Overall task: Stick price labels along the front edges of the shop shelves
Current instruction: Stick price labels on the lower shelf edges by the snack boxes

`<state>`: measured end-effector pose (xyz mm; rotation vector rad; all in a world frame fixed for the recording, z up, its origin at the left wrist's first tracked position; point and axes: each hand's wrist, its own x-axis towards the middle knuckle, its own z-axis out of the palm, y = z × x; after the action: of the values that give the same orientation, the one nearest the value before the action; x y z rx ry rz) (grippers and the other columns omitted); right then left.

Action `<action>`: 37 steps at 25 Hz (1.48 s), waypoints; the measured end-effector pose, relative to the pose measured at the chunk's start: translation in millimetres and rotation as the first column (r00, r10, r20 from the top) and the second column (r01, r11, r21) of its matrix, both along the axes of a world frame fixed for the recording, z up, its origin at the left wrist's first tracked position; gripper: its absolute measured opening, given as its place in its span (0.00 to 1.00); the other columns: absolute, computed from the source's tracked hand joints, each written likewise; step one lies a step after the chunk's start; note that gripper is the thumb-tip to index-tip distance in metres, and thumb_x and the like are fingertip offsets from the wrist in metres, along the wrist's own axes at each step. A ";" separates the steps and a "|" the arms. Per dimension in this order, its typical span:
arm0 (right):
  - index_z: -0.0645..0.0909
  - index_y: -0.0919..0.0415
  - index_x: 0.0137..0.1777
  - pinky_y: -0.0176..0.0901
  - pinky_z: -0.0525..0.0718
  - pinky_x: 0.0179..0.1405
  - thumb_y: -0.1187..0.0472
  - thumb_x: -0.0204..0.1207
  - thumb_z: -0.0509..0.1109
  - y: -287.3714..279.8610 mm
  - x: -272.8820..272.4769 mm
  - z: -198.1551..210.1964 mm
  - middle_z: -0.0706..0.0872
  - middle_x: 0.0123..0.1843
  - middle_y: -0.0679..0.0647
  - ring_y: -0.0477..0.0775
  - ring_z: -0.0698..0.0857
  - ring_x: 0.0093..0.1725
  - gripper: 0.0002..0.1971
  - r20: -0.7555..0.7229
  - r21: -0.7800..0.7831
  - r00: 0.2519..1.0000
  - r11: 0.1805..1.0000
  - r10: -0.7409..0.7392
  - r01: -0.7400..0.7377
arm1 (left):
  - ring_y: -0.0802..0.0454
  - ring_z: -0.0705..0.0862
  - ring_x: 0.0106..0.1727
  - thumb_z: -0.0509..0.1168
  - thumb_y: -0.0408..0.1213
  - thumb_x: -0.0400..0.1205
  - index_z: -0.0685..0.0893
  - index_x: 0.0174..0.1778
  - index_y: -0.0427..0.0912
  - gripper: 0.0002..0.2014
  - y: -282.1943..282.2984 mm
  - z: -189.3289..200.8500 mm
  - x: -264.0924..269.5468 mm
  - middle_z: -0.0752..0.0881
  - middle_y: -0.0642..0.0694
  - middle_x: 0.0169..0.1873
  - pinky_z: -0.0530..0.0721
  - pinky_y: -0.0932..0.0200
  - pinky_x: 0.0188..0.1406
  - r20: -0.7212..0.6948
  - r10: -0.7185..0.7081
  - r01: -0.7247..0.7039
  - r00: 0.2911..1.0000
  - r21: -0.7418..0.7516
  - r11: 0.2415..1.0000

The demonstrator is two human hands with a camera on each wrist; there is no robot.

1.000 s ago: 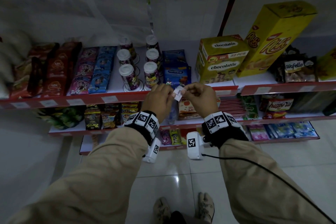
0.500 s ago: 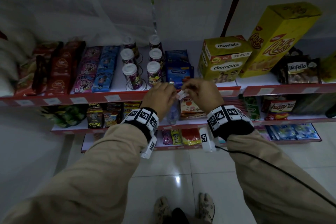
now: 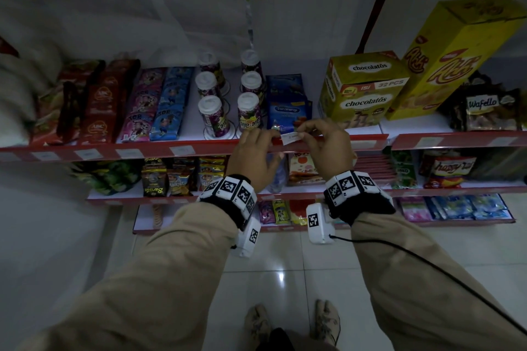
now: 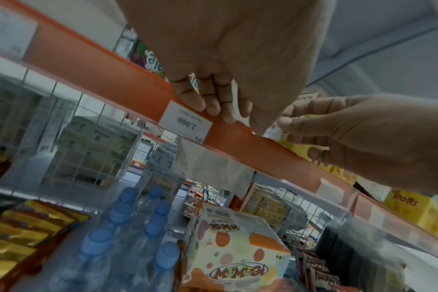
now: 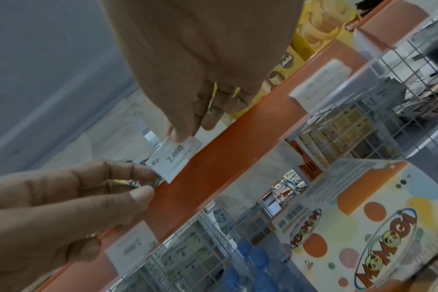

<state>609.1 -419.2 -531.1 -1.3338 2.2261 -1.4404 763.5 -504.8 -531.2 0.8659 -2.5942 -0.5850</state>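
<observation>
The small white paper price label (image 3: 290,138) printed "2.000" is lying against the red shelf front edge (image 3: 336,143), the right hand (image 3: 326,148) pinching its right end in a closed grip, the left hand (image 3: 252,152) pressing fingertips (image 4: 191,100) at its left.

cups (image 3: 216,117) left of chocolatos box (image 3: 362,88) | label (image 3: 290,138) on shelf edge (image 3: 142,151) between hands

Bare red shelf edge (image 3: 216,147) lies open left of the hands; 6 ale-ale cups (image 3: 248,111) and Chocolatos box (image 3: 362,88) crowd the shelf behind it.
</observation>
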 end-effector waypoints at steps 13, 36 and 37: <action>0.87 0.61 0.47 0.62 0.81 0.50 0.68 0.75 0.71 7.9 -4.8 0.0 0.87 0.46 0.54 0.59 0.83 0.50 0.05 -0.123 0.056 0.987 0.994 0.101 -0.095 | 0.42 0.71 0.61 0.63 0.42 0.82 0.71 0.74 0.46 0.24 -1.3 -3.6 -2.3 0.77 0.41 0.58 0.74 0.47 0.61 0.068 0.005 -0.001 0.998 -0.057 0.998; 0.83 0.63 0.51 0.58 0.79 0.45 0.62 0.75 0.68 12.2 -2.9 -6.7 0.81 0.49 0.64 0.66 0.78 0.52 0.08 -0.528 0.364 0.829 0.931 0.184 0.025 | 0.40 0.74 0.58 0.66 0.34 0.77 0.82 0.62 0.43 0.16 2.1 -4.2 -7.8 0.78 0.40 0.54 0.77 0.46 0.52 0.137 0.012 0.010 0.991 -0.163 0.987; 0.83 0.63 0.51 0.57 0.79 0.46 0.64 0.73 0.68 12.5 -3.1 -6.3 0.82 0.49 0.63 0.66 0.78 0.51 0.08 -0.517 0.353 0.838 0.935 0.178 0.019 | 0.39 0.74 0.59 0.66 0.32 0.76 0.82 0.63 0.42 0.17 2.5 -2.7 -7.5 0.78 0.39 0.54 0.77 0.46 0.52 0.137 0.009 0.013 0.991 -0.155 0.988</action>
<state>606.0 -406.6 -537.4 -1.8404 2.5450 -0.6256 756.0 -502.3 -533.8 0.8802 -2.7203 -0.3276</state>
